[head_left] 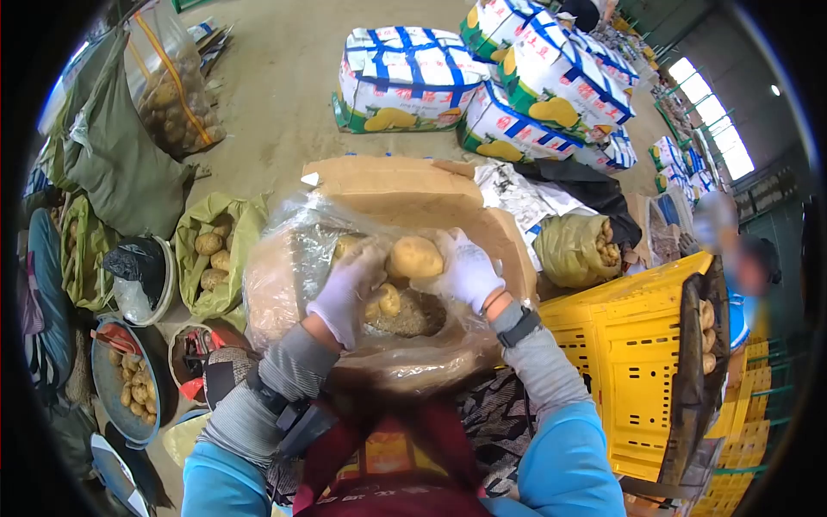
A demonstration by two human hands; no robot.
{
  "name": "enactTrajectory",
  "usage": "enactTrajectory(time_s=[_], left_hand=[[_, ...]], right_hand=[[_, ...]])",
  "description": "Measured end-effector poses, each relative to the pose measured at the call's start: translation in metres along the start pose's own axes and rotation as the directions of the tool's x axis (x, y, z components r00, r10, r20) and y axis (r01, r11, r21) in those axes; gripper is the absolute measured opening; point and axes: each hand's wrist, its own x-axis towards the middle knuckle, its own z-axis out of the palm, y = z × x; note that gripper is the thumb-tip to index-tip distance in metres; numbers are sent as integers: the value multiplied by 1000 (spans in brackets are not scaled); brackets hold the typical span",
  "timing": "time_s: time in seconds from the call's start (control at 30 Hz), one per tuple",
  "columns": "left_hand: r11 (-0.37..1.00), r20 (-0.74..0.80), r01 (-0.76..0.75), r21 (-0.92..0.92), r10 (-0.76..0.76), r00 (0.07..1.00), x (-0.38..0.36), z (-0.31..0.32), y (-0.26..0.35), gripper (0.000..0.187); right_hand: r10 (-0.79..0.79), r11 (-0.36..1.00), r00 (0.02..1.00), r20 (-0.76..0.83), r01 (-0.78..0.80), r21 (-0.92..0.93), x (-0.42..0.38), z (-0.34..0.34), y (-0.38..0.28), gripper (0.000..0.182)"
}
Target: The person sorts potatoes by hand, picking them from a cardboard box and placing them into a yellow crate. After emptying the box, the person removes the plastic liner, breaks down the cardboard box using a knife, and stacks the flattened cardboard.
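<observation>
Pinching a potato [416, 258] with the right hand [470, 272] between the box [392, 207] edges, curling the left hand [351, 289] with unclear hold.

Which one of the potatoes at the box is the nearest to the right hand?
The big potato, between the two hands: it touches the fingers of the right hand. The others lie farther off, toward the left hand or lower in the box.

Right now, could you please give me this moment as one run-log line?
left hand: gloved, beside large potato | right hand: gloved, at its other side | open carton: beneath both | yellow crate: at right
</observation>
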Motion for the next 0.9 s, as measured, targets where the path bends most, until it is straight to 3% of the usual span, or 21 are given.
enactTrajectory(time_s=[0.1, 0.13, 0.2, 0.27, 0.3, 0.4, 0.47, 0.5, 0.53, 0.6, 0.63, 0.67, 0.77, 0.8, 0.87, 0.9], left_hand=[[997, 233, 53, -57, -38, 972, -11, 23, -4, 42], [994, 331, 82, -79, -51, 942, -15, 29, -2, 41], [999, 377, 45, 10, -46, 925, -15, 33, -7, 42], [998, 436, 8, 68, -37, 899, -12, 32, -8, 44], [997, 427, 0, 75, -32, 904, -14, 33, -7, 45], [993, 409, -46, 113, -4, 913, -19, 35, 0, 52], [987, 432, -131, 91, 79, 898, -16, 35, 0, 58], [982, 439, -172, 77, 121, 890, -13, 34, 0, 61], [962, 456, -254, 102, 182, 871, -8, 32, -1, 63], [900, 490, -410, 148, 293, 821, 2, 30, -1, 69], [912, 435, -376, 162, 276, 857, 4, 29, -1, 71], [925, 377, -337, 175, 253, 891, 0, 34, 1, 73], [988, 251, -81, 133, 45, 967, -10, 38, 8, 79], [995, 224, 22, 95, -43, 974, -10, 39, 8, 81], [990, 277, -77, 117, 42, 960, -6, 40, 8, 80], [984, 306, -125, 126, 82, 948, -6, 40, 7, 80]], right_hand=[[-157, 986, 968, -196, 142, -91, -34, -32, -37, 81], [-116, 992, 953, -279, 126, 17, -43, -31, -39, 76], [-79, 970, 945, -316, 146, 194, -49, -15, -25, 70], [-26, 953, 947, -320, 119, 277, -57, -12, -24, 54], [47, 897, 954, -297, 91, 433, -57, -11, -25, 51], [276, 562, 941, -195, 6, 827, -42, 2, -10, 40], [381, 77, 924, -3, -29, 997, -39, 5, 0, 41], [390, -182, 914, 111, -41, 982, -37, 3, 2, 41], [325, -210, 924, 201, -137, 968, -37, 0, 5, 44], [309, -78, 935, 172, -155, 985, -34, 4, -8, 47], [296, -7, 942, 159, -164, 986, -33, 5, -14, 49], [302, 532, 942, -146, -40, 846, -32, 6, -17, 50], [53, 849, 886, -460, 203, 487, -37, -14, -43, 44], [148, 815, 914, -377, 103, 570, -36, -17, -41, 36], [304, 395, 925, -228, 95, 914, -31, -10, -30, 34], [349, 132, 928, -131, 89, 987, -30, -6, -23, 34]])
